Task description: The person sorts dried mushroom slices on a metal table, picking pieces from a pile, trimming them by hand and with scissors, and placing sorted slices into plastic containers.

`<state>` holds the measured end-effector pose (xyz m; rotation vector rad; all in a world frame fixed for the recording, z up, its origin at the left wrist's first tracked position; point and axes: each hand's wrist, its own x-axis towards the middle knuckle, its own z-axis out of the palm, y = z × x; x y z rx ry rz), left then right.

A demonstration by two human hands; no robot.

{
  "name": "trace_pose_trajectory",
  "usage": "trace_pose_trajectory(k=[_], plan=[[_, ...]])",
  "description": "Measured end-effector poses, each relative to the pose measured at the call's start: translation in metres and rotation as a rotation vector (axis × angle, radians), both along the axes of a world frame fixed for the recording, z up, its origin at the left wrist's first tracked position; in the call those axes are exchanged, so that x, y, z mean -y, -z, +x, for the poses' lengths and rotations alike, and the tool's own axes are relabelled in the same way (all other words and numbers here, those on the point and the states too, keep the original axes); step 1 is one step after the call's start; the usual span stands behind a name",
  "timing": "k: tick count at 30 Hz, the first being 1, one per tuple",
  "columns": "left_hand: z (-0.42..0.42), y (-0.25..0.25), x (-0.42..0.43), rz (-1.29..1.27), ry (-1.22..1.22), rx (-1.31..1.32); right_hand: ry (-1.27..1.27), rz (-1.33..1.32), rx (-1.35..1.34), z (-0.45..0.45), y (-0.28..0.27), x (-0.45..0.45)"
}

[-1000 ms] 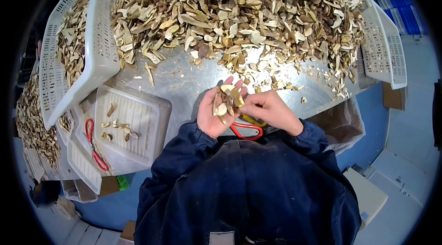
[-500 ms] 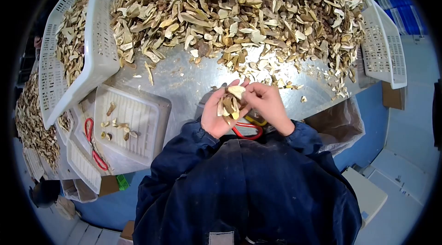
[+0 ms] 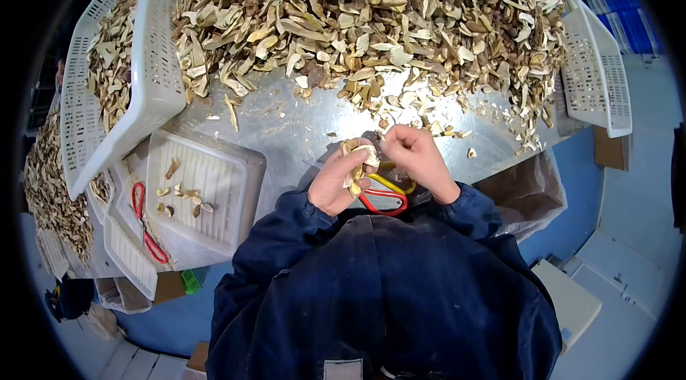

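Note:
My left hand (image 3: 334, 181) is closed round several dried mushroom slices (image 3: 355, 169), its thumb lying over them. To the right of it, my right hand (image 3: 416, 158) is closed with thumb and fingertips together near a small pale piece; what it pinches, if anything, is too small to make out. Below and between the hands lie scissors with red and yellow handles (image 3: 386, 201) at the table edge. A large heap of mushroom slices (image 3: 371, 16) covers the far part of the metal table (image 3: 275, 112).
A white basket (image 3: 161, 44) of slices stands tilted at the left. Near it are a shallow tray (image 3: 239, 208) with several pieces and red-handled scissors (image 3: 139, 208). Another white basket (image 3: 597, 73) stands at the right, above a lined bin (image 3: 532, 198).
My left fingers and thumb have closed over the slices that lay in the open palm. My right hand has drawn slightly away to the right of them.

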<state>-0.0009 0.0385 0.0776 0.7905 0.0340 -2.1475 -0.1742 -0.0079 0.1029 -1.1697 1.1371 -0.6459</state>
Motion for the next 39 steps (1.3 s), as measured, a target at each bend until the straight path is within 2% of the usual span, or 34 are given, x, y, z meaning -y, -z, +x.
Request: trace_pose_trajectory(k=[3,4,8,11,14,17,18,21,25,28,31,34,37,38,39], plan=[[-0.001,0.002,0.0,-0.001,-0.033,-0.048,-0.065,-0.048,-0.119,-0.006,-0.003,-0.001],[-0.001,0.003,0.0,-0.018,-0.041,-0.026,-0.119,-0.11,-0.116,-0.005,-0.004,-0.005],[-0.005,0.007,0.0,-0.061,-0.019,0.013,-0.209,-0.083,-0.084,-0.001,-0.007,-0.008],[-0.002,0.003,0.0,-0.017,0.0,-0.034,-0.26,0.155,0.061,-0.004,-0.022,-0.001],[-0.002,0.0,-0.001,0.013,-0.011,-0.083,-0.077,0.207,0.098,-0.011,-0.005,-0.002],[-0.004,0.002,0.0,-0.028,-0.008,-0.074,-0.033,-0.039,-0.11,-0.011,0.006,-0.008],[-0.004,0.004,-0.001,-0.048,-0.003,-0.062,-0.053,-0.152,-0.094,-0.004,-0.003,-0.009],[-0.009,0.003,-0.002,-0.093,0.043,0.103,-0.102,-0.118,-0.106,0.001,-0.003,-0.012],[-0.006,-0.005,-0.002,-0.055,0.047,0.098,-0.078,0.217,0.178,-0.005,0.002,-0.008],[-0.003,0.0,-0.002,-0.047,0.051,0.058,-0.008,0.341,0.324,-0.007,0.004,-0.007],[-0.002,0.003,-0.002,-0.036,0.03,0.027,0.032,0.019,-0.045,-0.011,0.016,-0.003],[-0.002,0.004,-0.002,-0.043,0.007,0.025,-0.015,-0.158,-0.126,-0.012,0.01,-0.006],[-0.004,0.004,-0.001,-0.042,-0.011,0.035,-0.153,-0.168,-0.096,0.002,-0.011,-0.013],[-0.004,0.008,-0.002,-0.041,-0.012,0.023,-0.209,-0.207,-0.167,0.001,-0.009,-0.013],[-0.003,0.011,-0.003,-0.04,-0.013,0.012,-0.199,-0.116,-0.076,0.0,-0.008,-0.012]])
